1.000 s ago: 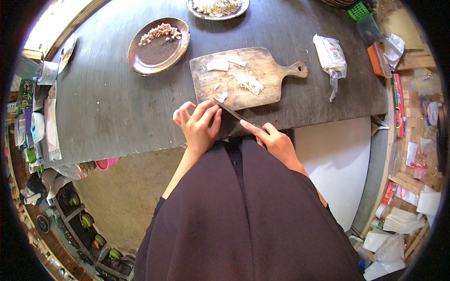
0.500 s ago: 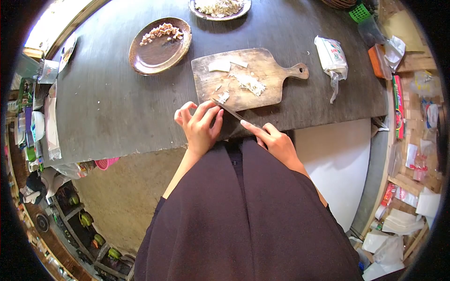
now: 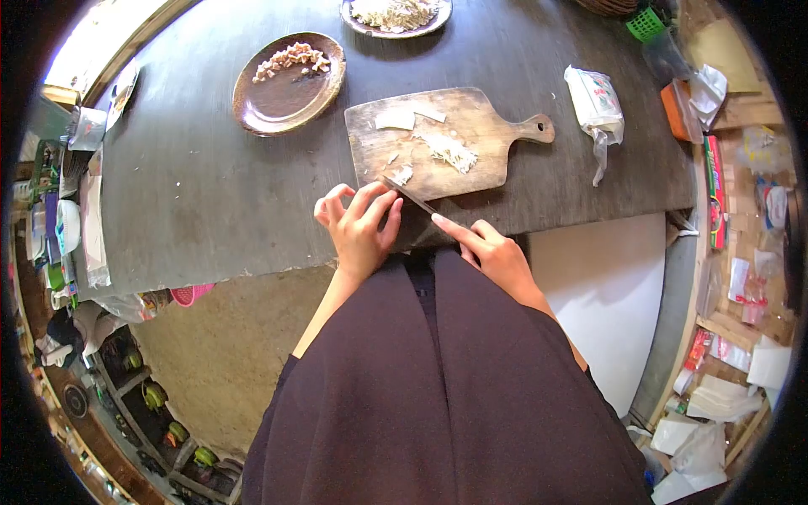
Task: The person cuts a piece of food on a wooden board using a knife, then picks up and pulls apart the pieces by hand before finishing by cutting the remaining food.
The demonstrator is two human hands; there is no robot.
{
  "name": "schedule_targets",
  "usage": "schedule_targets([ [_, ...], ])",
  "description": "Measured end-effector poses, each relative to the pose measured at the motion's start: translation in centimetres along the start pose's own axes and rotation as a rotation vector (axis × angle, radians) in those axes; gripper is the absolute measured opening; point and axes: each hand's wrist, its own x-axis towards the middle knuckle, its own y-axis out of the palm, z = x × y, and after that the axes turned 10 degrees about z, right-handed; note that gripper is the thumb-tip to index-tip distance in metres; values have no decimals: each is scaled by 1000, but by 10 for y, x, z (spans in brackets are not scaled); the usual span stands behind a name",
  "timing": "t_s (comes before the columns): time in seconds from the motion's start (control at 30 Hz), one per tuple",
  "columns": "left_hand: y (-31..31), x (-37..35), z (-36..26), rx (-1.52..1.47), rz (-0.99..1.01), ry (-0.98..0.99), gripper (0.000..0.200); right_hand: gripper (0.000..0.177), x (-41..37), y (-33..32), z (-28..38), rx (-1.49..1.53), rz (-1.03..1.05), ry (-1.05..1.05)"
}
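A wooden cutting board (image 3: 492, 168) with a handle lies near the front edge of the dark table. On it are flat white slices (image 3: 396, 119), a heap of pale thin strips (image 3: 453, 153) and a smaller pile of shreds (image 3: 402, 174) at the near left corner. My right hand (image 3: 492, 252) is wrapped round the handle of a knife (image 3: 412, 197), its index finger stretched along the blade. The blade reaches the small pile. My left hand (image 3: 362, 225) is at the board's near left corner, fingers curled by the knife tip; what they pinch, if anything, is too small to name.
A brown plate (image 3: 282, 114) with chopped pieces (image 3: 290, 60) stands behind to the left, another plate (image 3: 396, 32) with pale shreds at the back. A plastic-wrapped packet (image 3: 596, 105) lies right of the board. An orange container (image 3: 676, 111) is at the right edge.
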Motion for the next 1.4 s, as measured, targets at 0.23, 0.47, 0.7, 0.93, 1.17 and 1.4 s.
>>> schedule_targets([
  [0.23,-9,5,-7,-62,73,-16,23,67,-9,-17,-6,94,-38,12],
  [0.47,-5,-1,1,-173,-21,-95,18,67,-1,-2,-6,171,21,-25],
  [0.7,-4,2,1,-163,10,-111,18,63,2,-22,-8,202,-42,50],
  [0.93,-10,22,4,-112,23,-96,16,62,-4,-45,-13,203,-105,95],
  [1.17,-3,65,5,-81,72,-33,19,59,-8,-63,-12,224,-158,180],
  [1.4,28,111,4,60,148,90,35,64,12,-53,-36,44,-307,241],
])
